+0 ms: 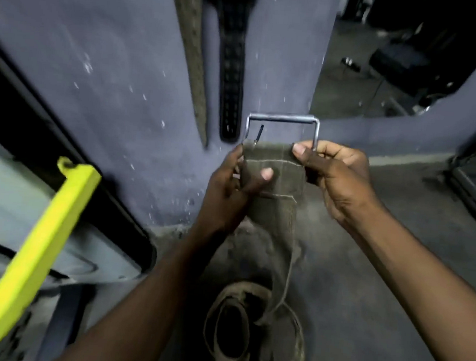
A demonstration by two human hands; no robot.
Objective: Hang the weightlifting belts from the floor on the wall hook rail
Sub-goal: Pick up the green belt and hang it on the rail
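While both hands, left (pixel 230 185) and right (pixel 331 176), pinch the belt (pixel 273 188) below its buckle (pixel 284 121), the limp, heavy webbing sags beneath the fingers.

Held belt (pixel 274 180): coarse olive-brown woven cloth, matt, pale stitching lines across it, edges frayed. Its buckle (pixel 284 121): bare metal rod, smooth, bright and shiny; thin dark prong, dull. Wall (pixel 121 57): blue-grey paint, matt, flecked with pale chips and scuffs. Hanging black belt (pixel 232 80): looks like leather or synthetic, slight sheen, rows of punched holes. Hanging tan belt (pixel 194 63): rough, fibrous, matt. Floor (pixel 366 276): grey, dusty, rough. Yellow bar (pixel 41 236): smooth painted finish, mild gloss
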